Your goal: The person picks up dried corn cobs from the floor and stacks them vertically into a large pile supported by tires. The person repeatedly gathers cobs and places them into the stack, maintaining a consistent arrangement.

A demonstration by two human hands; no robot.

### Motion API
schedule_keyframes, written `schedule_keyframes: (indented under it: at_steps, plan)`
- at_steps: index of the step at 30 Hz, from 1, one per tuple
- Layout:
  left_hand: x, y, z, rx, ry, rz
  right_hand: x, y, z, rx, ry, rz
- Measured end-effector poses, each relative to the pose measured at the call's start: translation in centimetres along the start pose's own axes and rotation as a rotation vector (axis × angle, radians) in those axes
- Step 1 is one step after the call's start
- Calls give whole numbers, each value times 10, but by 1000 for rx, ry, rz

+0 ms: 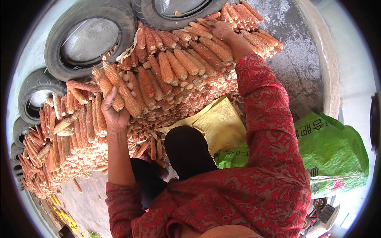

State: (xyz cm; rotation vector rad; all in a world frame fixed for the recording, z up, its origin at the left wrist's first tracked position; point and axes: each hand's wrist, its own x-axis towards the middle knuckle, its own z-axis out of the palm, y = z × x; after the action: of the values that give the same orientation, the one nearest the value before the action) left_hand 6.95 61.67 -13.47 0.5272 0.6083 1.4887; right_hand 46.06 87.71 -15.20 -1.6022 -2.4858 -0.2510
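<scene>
My left hand grips two shelled corn cobs, side by side and tilted, above the front of a long stack. Its thumb presses on the nearer cob and the fingertips show on the far side. At the top of the stack, my right hand has its fingers over the end of an orange-brown cob; its thumb is hidden. Beneath both hands, the stacked cobs lie in layers with their cut ends facing me.
Rubber tyres lean behind the stack. A yellow sack lies by my knee, and a green printed sack is at my right. Loose cobs and yellow corn ears lie on the concrete floor at lower left.
</scene>
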Motion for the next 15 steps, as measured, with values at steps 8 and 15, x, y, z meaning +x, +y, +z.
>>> schedule_keyframes:
  at_steps: [8,15]
  plan:
    - [5,-7,2,-161,20,-92,6,-28,-22,-157,-37,98]
    - [4,-8,-2,-437,52,-11,-73,-219,-91,1004,223,-217]
